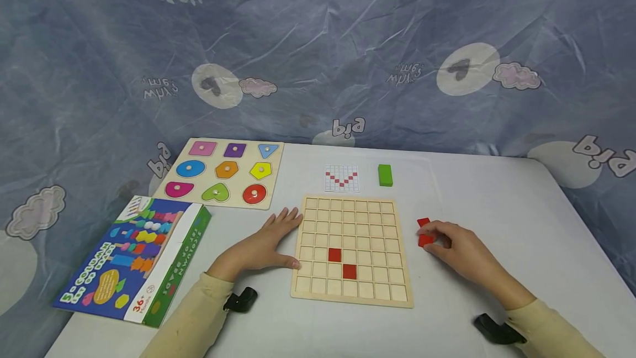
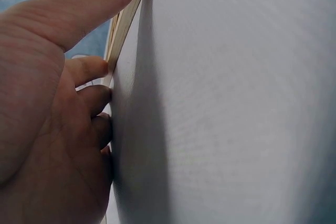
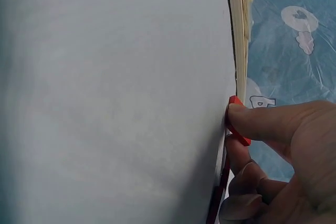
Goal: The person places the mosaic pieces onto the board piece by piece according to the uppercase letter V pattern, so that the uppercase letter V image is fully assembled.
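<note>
Just right of the grid board (image 1: 365, 242), the thumb and fingers of my right hand (image 1: 464, 250) are clamped on a red tile (image 3: 237, 128); another red piece (image 1: 423, 221) lies beside it. I judge the tile light, stiff and slightly slick, hardly fragile; so thin, it's best pinched by opposite edges. My left hand (image 1: 263, 245) has its fingers spread apart, touching the board's left edge.

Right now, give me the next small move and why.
Probably carry the red tile pinched in the right hand to the board cell diagonally up-right of the lower placed tile: the card shows a red V, but the board holds only two tiles, stepping down rightward.
</note>
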A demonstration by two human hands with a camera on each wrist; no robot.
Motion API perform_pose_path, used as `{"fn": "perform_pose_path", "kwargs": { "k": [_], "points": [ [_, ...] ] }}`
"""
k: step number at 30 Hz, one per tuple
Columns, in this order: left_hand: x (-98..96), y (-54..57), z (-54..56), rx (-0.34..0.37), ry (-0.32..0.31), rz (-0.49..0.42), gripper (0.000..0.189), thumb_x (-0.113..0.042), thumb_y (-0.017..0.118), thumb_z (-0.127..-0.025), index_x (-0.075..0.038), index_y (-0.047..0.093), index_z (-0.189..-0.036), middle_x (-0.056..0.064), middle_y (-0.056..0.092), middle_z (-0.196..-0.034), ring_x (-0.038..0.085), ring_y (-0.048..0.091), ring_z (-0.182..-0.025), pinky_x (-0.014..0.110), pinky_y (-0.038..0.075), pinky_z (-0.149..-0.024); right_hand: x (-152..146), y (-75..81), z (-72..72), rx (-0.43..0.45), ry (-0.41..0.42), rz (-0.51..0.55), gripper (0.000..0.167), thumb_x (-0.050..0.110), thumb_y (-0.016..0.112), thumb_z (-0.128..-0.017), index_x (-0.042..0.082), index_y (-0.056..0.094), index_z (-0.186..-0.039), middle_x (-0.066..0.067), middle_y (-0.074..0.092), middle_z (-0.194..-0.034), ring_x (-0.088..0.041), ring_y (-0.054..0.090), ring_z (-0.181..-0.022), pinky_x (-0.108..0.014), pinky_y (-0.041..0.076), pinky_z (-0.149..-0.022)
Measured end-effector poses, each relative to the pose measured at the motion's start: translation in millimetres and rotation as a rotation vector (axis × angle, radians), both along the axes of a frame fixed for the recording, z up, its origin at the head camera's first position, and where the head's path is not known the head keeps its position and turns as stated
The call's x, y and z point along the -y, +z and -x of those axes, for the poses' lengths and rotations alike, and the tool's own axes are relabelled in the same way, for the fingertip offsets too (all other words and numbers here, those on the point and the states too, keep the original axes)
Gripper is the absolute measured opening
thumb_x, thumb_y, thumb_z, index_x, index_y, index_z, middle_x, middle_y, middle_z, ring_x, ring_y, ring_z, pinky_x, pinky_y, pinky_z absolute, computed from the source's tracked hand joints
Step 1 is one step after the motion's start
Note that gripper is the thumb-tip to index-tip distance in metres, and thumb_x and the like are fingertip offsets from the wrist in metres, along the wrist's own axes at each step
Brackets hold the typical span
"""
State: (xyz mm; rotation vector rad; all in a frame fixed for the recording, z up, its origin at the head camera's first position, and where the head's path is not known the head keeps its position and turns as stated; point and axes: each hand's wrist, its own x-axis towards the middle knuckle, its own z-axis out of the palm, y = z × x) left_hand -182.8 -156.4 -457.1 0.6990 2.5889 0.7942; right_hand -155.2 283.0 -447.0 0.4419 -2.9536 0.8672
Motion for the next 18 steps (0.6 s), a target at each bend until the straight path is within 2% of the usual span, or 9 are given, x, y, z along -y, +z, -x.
{"fn": "perform_pose_path", "kwargs": {
  "k": [6,12,16,18],
  "points": [
    [0.0,0.8,0.0,0.002,-0.001,0.000,0.110,-0.046,0.088,-0.075,-0.013,0.028,-0.162,0.005,0.013,-0.170,0.025,0.001,-0.157,0.046,0.002,-0.127,0.2,-0.7,0.1,-0.004,0.012,-0.003,0.030,0.012,0.083,-0.085,0.022,0.070,-0.110,0.007,0.055,-0.079,-0.007,0.046,-0.068,-0.023,0.039,-0.058],
    [-0.3,1.4,-0.2,0.006,0.002,0.000,0.110,-0.045,0.088,-0.075,-0.013,0.028,-0.162,0.005,0.013,-0.170,0.025,0.001,-0.157,0.046,0.002,-0.127,0.4,0.3,-0.7,-0.020,0.028,0.003,0.029,0.009,0.080,-0.087,0.022,0.070,-0.111,0.008,0.054,-0.078,-0.005,0.048,-0.067,-0.022,0.041,-0.058],
    [-0.3,0.7,0.2,0.008,0.004,0.004,0.110,-0.046,0.088,-0.076,-0.014,0.028,-0.162,0.004,0.013,-0.170,0.024,0.001,-0.157,0.045,0.002,-0.127,1.6,1.4,-0.9,0.001,0.019,0.020,0.026,0.008,0.075,-0.091,0.023,0.071,-0.113,0.007,0.057,-0.083,-0.005,0.050,-0.070,-0.022,0.042,-0.060],
    [-0.2,0.6,0.4,0.010,0.008,0.009,0.110,-0.046,0.088,-0.076,-0.015,0.027,-0.162,0.003,0.012,-0.170,0.023,0.001,-0.157,0.044,0.002,-0.127,2.2,1.5,-0.9,0.008,0.010,0.034,0.025,0.009,0.074,-0.093,0.024,0.071,-0.113,0.006,0.064,-0.092,-0.006,0.052,-0.071,-0.022,0.043,-0.062]
  ]
}}
